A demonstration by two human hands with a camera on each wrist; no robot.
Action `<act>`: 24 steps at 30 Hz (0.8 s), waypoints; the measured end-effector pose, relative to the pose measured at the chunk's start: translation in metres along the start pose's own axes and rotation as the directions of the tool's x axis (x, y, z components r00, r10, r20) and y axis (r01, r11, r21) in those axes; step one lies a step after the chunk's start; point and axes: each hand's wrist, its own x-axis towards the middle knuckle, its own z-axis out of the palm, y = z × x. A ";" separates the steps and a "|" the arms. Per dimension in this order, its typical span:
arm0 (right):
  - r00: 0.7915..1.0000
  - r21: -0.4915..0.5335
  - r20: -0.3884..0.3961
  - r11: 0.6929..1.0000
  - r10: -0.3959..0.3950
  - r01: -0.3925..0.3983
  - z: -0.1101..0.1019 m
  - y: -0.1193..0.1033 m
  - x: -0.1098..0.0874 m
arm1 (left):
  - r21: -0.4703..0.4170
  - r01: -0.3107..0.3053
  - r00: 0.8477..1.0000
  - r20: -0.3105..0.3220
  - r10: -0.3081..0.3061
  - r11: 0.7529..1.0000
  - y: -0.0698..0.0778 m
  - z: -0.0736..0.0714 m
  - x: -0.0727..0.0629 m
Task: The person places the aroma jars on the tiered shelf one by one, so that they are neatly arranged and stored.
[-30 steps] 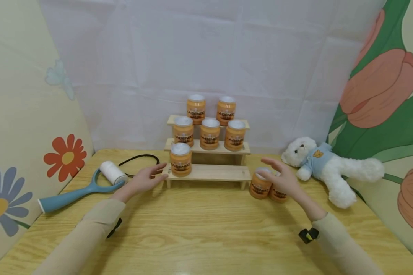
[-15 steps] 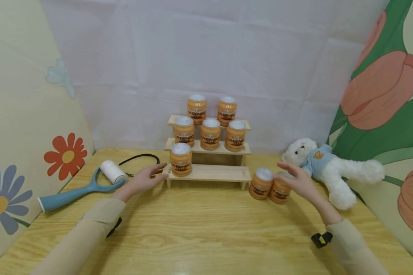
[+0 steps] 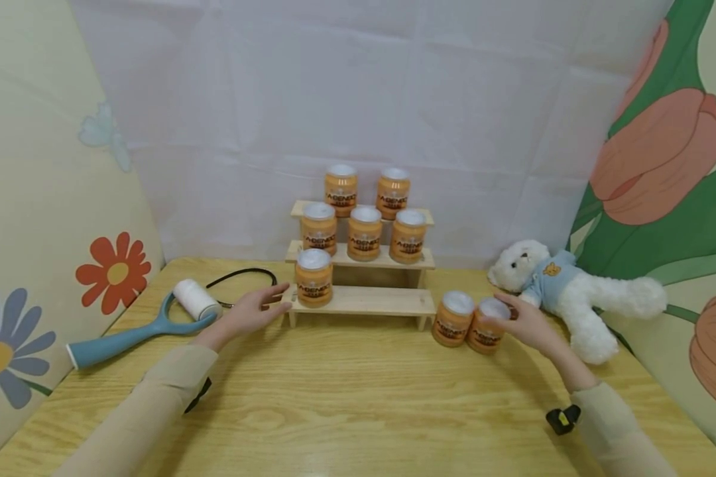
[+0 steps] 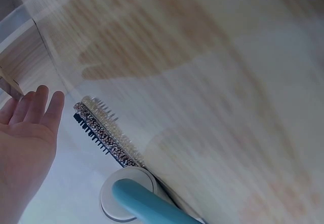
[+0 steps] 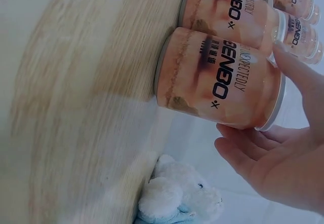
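Observation:
In the head view my right hand is around the upper part of the outer orange can; in the right wrist view its thumb lies by the lid rim and its fingers are at the opposite side. This can stands upright on the table, beside another orange can. My left hand, fingers extended and holding nothing, is at the left end of the wooden three-step rack. One can stands at the left of the bottom step. Three cans stand on the middle step, two on the top.
A blue-handled lint roller with a white roll lies at the left. Behind it is a dark headband, beaded and toothed in the left wrist view. A white teddy bear lies at the right.
My right hand has moved right, from above the two table cans, and lowered around the outer one. The left hand and the cans have not visibly moved.

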 end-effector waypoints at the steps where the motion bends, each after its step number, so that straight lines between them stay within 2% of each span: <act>1: 1.000 0.001 0.001 1.000 0.010 -0.010 0.000 0.000 0.000 | 0.002 0.000 1.000 -0.001 0.000 1.000 0.000 0.000 0.000; 12: 0.997 0.019 -0.023 0.997 0.068 -0.068 0.005 0.001 -0.003 | -0.001 0.002 1.000 -0.004 -0.002 1.000 0.001 0.001 -0.001; 24: 0.999 0.038 0.030 0.999 0.034 -0.035 0.003 -0.003 -0.016 | 0.011 0.023 1.000 0.000 -0.023 1.000 -0.001 0.001 0.000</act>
